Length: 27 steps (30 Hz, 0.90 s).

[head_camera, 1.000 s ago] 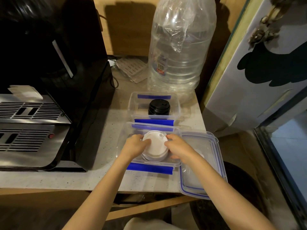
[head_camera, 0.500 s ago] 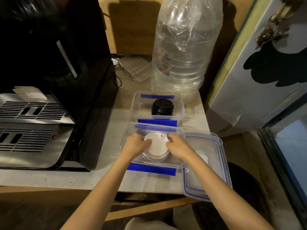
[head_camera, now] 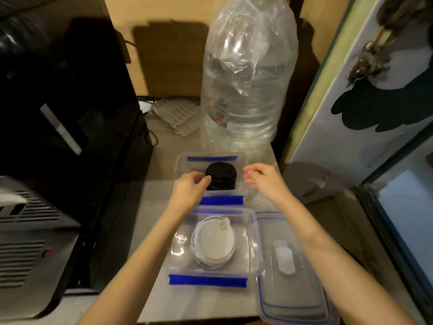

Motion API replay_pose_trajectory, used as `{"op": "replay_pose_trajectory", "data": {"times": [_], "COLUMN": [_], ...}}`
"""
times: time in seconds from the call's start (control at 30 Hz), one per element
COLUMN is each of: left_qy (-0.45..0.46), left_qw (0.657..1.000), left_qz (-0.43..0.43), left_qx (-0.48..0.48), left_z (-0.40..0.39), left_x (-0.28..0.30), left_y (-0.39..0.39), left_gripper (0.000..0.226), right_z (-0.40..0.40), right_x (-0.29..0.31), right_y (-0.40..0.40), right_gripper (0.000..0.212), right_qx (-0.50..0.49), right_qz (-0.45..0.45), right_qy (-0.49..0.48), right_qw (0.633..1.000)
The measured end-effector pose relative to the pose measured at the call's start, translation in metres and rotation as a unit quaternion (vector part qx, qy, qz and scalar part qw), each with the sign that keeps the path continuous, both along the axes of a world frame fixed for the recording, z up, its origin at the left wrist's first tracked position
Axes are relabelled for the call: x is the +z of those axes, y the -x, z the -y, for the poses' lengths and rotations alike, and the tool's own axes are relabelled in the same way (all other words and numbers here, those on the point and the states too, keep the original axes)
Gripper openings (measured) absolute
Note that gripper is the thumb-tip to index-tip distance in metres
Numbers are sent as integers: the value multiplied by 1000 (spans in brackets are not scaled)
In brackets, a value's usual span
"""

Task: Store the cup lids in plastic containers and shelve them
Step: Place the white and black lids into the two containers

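A stack of white cup lids (head_camera: 214, 242) lies in the near clear container (head_camera: 251, 233) with blue clips. Behind it stands a second clear container (head_camera: 181, 161) holding a stack of black cup lids (head_camera: 221, 175). My left hand (head_camera: 191, 191) is at the left side of the black stack, fingertips touching it. My right hand (head_camera: 264, 181) hovers open just right of that stack, fingers apart, holding nothing. A clear container lid (head_camera: 293, 273) with a blue seal lies to the right of the near container.
A black and steel coffee machine (head_camera: 58, 172) fills the left. A large clear water bottle (head_camera: 248, 78) stands behind the containers. A white door with a latch (head_camera: 375, 102) is on the right. The counter edge runs just below the near container.
Both hands have let go of the white lids in the near container and moved forward to the far container with the black lids. The view has shifted closer.
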<state>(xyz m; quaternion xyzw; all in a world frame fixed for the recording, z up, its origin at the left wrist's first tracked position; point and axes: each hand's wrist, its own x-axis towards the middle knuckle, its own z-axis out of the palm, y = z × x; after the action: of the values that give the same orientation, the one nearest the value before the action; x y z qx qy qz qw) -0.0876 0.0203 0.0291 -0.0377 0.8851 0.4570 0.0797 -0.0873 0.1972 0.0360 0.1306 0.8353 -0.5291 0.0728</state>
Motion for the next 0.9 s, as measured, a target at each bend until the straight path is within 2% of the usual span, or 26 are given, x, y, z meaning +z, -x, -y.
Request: {"op": "replay_pose_trajectory", "data": {"times": [0.07, 0.13, 0.23, 0.3, 0.4, 0.5, 0.67, 0.8, 0.9], "left_qy": [-17, -30, 7, 30, 17, 29, 35, 11, 7], "left_qw": [998, 997, 996, 993, 991, 988, 990, 990, 990], "left_qz": [54, 67, 89, 109, 136, 151, 136, 137, 138], "left_qx": [-20, -28, -29, -15, 3, 17, 13, 13, 12], "left_z": [-3, -7, -11, -14, -21, -25, -21, -14, -13], "left_x": [0, -5, -17, -24, -33, -44, -53, -54, -53], "left_y": [26, 48, 70, 78, 84, 89, 89, 86, 86], "left_gripper": [35, 33, 31, 30, 33, 37, 28, 25, 26], "right_z": [1, 6, 16, 23, 31, 32, 30, 25, 25], "right_x": [0, -3, -14, -22, -32, -41, -58, -60, -61], "right_y": [23, 42, 64, 74, 82, 83, 81, 76, 77], "right_gripper": [31, 32, 31, 23, 24, 36, 33, 41, 41], "right_qx": [-11, -4, 28, 48, 49, 54, 56, 50, 67], "right_qz": [16, 39, 76, 96, 112, 131, 94, 90, 87], "right_qy": [7, -6, -31, -52, -53, -76, -85, -53, -78], "right_qw": [1000, 999, 996, 993, 991, 987, 990, 993, 991]}}
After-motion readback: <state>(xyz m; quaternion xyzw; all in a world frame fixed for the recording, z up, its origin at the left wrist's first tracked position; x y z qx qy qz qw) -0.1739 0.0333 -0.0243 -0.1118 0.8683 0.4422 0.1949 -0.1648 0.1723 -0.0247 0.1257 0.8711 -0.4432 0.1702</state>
